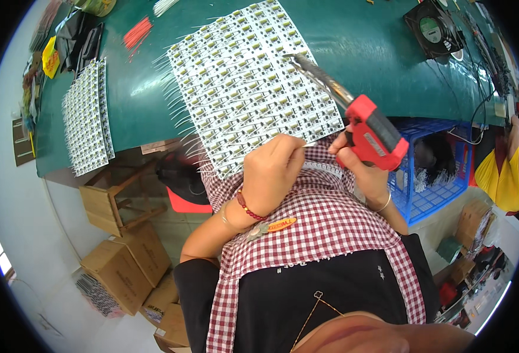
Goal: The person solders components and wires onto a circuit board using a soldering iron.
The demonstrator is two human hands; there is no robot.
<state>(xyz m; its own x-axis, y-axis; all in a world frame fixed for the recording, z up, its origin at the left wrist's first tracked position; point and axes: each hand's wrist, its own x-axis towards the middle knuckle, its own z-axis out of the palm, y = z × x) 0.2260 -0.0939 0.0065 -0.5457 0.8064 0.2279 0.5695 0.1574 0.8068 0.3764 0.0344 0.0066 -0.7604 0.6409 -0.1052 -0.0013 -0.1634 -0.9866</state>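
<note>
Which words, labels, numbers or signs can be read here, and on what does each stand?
Orange oval patch on the checked apron: lettering, not copied here.
Red-and-black soldering tool in the right hand: lettering, too small to read surely.
Black shirt: white lettering, partly covered, unreadable.
Black fan: round hub label, too small.
Cardboard boxes: printing, too blurred.
White circuit-board panel: any print too small to tell.

Head-worn fisheye view (black-rimmed), steeply downward, fairly near the circuit-board sheet (253,88).
</note>
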